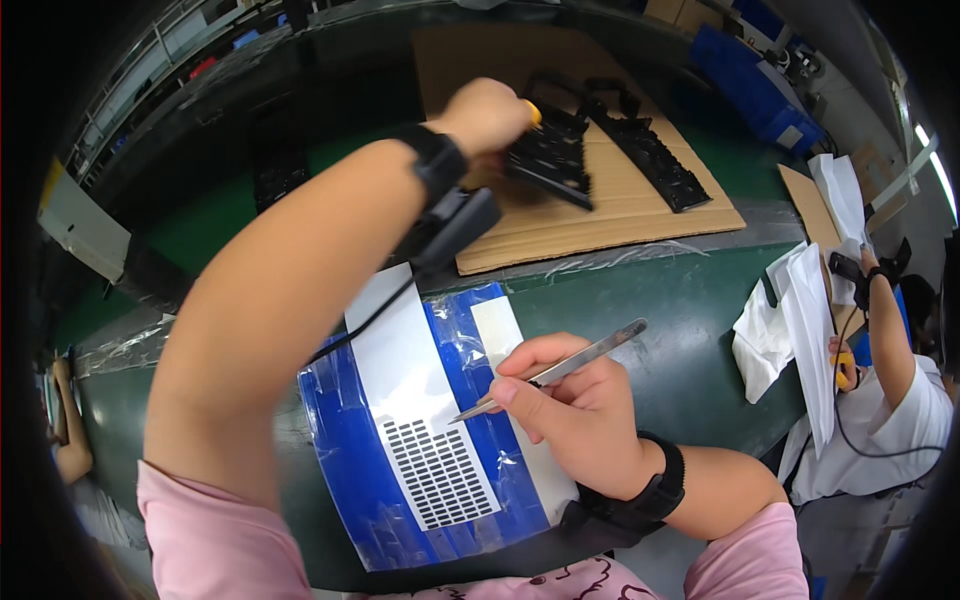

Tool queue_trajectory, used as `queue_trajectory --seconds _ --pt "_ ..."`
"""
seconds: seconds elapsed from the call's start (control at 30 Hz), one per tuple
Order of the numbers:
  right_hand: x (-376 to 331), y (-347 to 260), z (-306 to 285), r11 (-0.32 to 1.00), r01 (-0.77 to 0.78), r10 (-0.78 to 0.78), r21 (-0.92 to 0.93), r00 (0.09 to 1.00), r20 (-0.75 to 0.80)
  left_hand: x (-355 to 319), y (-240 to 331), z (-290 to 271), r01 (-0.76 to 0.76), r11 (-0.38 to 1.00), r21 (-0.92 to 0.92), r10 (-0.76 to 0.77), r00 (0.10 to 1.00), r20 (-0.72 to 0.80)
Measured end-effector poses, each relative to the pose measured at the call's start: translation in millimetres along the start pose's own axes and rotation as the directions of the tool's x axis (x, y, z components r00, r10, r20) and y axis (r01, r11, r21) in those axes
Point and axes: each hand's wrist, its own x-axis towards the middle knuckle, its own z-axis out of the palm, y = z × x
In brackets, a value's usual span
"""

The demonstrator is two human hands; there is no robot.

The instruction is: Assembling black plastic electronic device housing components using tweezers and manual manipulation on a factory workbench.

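My left hand (485, 115) reaches far over the bench, its fingers curled on a black plastic frame-like part (552, 160) that is smeared by motion. A small yellow piece shows at the fingertips; whether it is a finger cover I cannot tell. Beside it a second black plastic part (650, 160) lies on the cardboard sheet (480, 258). Metal tweezers (590, 356) are pinched in my right hand (585, 410), their tips pointing down-left over a white label sheet (400, 350). Rows of small dark labels (440, 475) cover its near end, with the top row partly gone.
Under the label sheet is a blue board (345, 480) wrapped in clear tape, with a cream strip (500, 330) on it. White sheets (790, 320) and a co-worker (880, 420) are at the right. A blue bin (755, 85) stands far right; another person's arm (70, 430) shows far left.
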Motion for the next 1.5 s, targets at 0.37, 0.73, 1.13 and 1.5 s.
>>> queue_trajectory --seconds 0.37,0.73,1.13,1.5 --pt "-4 7 4 0.988 -0.064 0.051 -0.144 0.995 -0.089 -186 -16 -33 0.003 0.473 -0.881 -0.018 1.0 -0.006" --pt "-2 8 2 0.987 -0.085 0.075 -0.135 0.994 -0.076 -183 -53 -3 -0.091 0.383 -0.919 0.087 0.994 -0.063" --pt "-1 -21 -9 0.992 0.049 -0.059 -0.113 0.994 -0.087 -194 -43 11 0.154 0.211 -0.965 -0.042 0.988 0.149" --pt "10 -10 -16 0.992 0.12 -0.124 -0.047 0.988 -0.095 -206 -38 20 0.322 0.126 -0.938 -0.05 0.947 0.318"
